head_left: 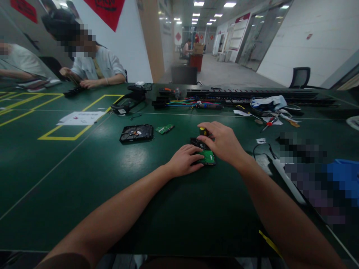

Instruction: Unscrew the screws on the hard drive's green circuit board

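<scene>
In the head view a hard drive (199,145) lies on the green table with its green circuit board (208,157) facing up. My left hand (184,160) grips the drive from the left, fingers across the board and thumb along the near edge. Above the drive's far end, my right hand (223,141) pinches the yellow-and-black handle of a screwdriver (203,131). The handle stands upright; its tip is hidden. To the left lie a second hard drive (136,133) and a loose green circuit board (165,129).
Coloured cables (182,103) and long black strips (252,95) run along the far side. A red screwdriver (269,122) and a white cloth (268,102) lie at right. A white paper (81,118) rests by yellow tape at left. Another person (98,67) sits across the table.
</scene>
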`<state>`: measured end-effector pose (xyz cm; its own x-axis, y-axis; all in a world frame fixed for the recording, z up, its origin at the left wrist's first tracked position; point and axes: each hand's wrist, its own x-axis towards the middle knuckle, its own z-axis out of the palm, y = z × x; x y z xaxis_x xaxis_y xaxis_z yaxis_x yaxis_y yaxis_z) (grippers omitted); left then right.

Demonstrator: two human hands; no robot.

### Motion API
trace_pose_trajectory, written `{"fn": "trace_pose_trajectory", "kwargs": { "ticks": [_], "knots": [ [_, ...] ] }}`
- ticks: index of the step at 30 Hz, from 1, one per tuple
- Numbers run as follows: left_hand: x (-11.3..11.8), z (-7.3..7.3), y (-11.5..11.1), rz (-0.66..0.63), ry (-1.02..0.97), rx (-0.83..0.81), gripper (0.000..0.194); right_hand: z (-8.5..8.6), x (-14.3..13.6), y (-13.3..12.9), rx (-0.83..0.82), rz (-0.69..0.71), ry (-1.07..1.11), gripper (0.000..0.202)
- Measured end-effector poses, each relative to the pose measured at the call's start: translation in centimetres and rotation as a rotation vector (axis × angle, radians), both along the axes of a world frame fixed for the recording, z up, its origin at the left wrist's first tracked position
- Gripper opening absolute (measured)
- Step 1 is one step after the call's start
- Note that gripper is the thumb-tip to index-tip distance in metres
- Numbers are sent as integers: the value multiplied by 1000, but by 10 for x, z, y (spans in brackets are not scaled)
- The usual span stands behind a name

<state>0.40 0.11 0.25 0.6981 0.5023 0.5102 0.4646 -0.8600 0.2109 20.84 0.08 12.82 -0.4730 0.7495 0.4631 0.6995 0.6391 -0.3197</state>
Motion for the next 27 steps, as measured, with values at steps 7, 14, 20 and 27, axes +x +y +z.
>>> {"fn": "trace_pose_trajectory", "kwargs": {
  "ticks": [7,14,20,27],
  "knots": [
    [0,-1,0,6,7,-5,34,-1,1,1,16,10,-10,33],
    [0,-1,0,11,21,9,33,1,0,0,5,3,-4,34],
    [0,-1,0,16,32,-5,34,3,1,-1,26,-9,-7,31],
    [0,-2,0,20,33,2,34,5,4,0,26,-24,-5,30]
  ]
}}
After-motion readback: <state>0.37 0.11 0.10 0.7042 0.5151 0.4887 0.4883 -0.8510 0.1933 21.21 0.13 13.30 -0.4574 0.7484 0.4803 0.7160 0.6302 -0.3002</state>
